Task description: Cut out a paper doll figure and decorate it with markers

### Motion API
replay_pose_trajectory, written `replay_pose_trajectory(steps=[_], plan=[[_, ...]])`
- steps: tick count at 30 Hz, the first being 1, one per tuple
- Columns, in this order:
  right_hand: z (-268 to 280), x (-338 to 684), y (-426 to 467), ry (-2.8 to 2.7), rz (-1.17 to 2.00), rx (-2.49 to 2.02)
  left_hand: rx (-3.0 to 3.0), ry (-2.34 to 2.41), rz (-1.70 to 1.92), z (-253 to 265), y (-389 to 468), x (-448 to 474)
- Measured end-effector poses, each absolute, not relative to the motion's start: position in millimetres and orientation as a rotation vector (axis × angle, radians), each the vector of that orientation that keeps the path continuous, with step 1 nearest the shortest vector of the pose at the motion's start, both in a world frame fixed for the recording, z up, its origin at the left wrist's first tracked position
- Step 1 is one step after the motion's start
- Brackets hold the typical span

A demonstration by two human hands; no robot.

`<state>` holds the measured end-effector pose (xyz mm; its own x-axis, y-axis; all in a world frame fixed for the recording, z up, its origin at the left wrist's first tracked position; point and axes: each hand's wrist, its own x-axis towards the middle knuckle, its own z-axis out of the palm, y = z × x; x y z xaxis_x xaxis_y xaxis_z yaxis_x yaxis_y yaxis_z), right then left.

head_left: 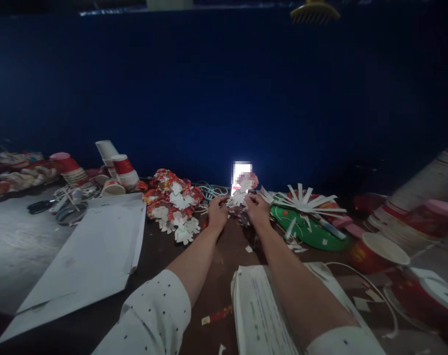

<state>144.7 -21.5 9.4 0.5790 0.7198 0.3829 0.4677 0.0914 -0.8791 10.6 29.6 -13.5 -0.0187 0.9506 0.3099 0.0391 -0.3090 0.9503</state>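
Between my two hands is a white and red paper cutout (239, 198) with jagged, petal-like edges. My left hand (218, 212) pinches its left edge, and my right hand (258, 209) pinches the right edge. Both sets of fingertips are small in view and partly hidden. Just behind the cutout stands a bright, lit screen (241, 170), its upper part blurred out. To the left of my left hand lies a heap of similar red and white paper cutouts (175, 204).
A green plate (305, 231) holding a white paper cup cut into strips (305, 203) lies on the right. Stacked paper cups (124, 170) stand at the back left, near scissors (41, 206) and a white board (86, 246). Right of my forearm is a red cup (375, 254); a tissue pack (258, 310) lies in front.
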Motion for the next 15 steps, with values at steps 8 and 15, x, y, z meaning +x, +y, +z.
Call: replay_pose_trajectory(steps=[8,15], plan=[[-6,150,-21,-1.204,0.252,-1.533,1.109,0.879,1.298,-20,33,14],[-8,156,-26,-1.327,0.228,-1.535,0.828,0.659,1.115,-6,26,11]])
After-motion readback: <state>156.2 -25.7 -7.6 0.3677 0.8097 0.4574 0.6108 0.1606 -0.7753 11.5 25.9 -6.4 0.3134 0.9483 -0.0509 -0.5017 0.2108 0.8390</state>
